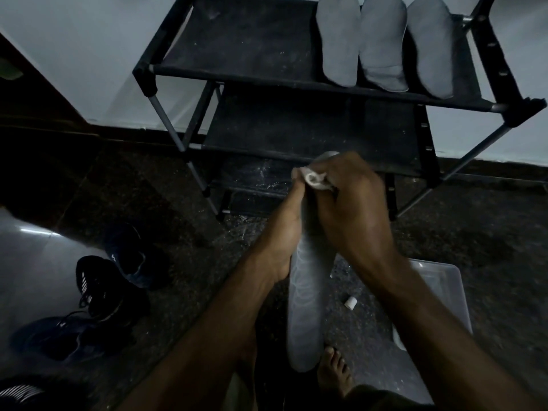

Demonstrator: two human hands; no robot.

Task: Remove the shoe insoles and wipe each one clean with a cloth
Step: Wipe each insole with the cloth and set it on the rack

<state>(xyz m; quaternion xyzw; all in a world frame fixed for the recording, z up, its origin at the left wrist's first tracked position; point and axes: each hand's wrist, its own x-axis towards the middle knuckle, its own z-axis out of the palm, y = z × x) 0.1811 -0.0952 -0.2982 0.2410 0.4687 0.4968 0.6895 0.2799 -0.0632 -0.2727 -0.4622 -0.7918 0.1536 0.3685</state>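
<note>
Gripping a long grey insole (305, 315) lengthwise above a dark speckled floor (486, 232), a person's left hand (284, 232) curls round its left edge while the right hand (350, 209) clamps a small white cloth (315, 180) against the far end of it. The two hands sit close together near the insole's top, their fingertips almost meeting over the cloth. The insole's near end hangs just above a bare foot (333, 372).

Three more grey insoles (382, 43) lie side by side, touching, at the right end of the top shelf of a black shoe rack (243, 40) that stands against a pale wall (74, 54). The lower shelves look dusty and hold nothing that can be made out.

On the floor to the left sit dark shoes (103, 286), one with white stripes on its side; no brand name or writing can be read on any of them in the dim light. A clear plastic tub (444, 292) rests on the floor to the right, partly hidden by the right forearm, and a small white roll (350, 302) lies just beside it, between tub and insole.
</note>
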